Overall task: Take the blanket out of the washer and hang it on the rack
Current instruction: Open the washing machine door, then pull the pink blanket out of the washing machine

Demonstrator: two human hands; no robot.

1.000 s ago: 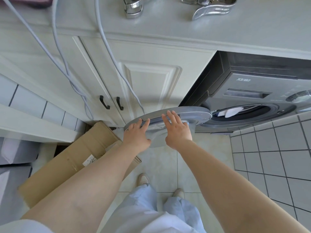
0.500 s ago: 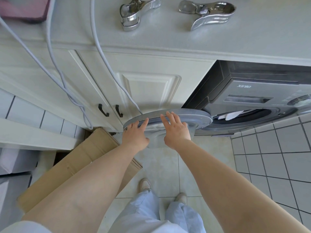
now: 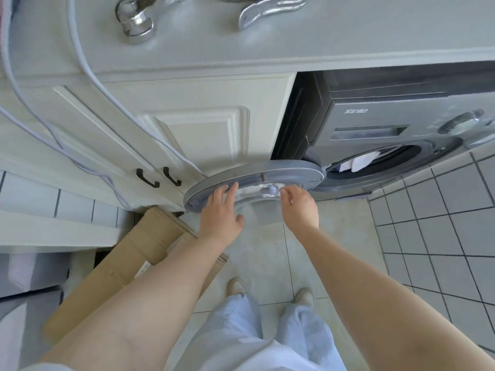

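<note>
One grey washer (image 3: 388, 135) sits under the white worktop (image 3: 321, 36). Its front says "xinle". Its one round door (image 3: 254, 175) is swung wide open. The left hand (image 3: 219, 210) lies on the door rim with its fingers straight. The right hand (image 3: 300, 207) is near the door's glass, and I cannot tell if its grip is closed. A bit of white blanket (image 3: 359, 162) shows inside the drum. Two shiny metal clips (image 3: 136, 20) lie on the worktop. One cardboard box (image 3: 128, 266) lies on the floor. Two black handles (image 3: 158, 178) are on the cupboard.
</note>
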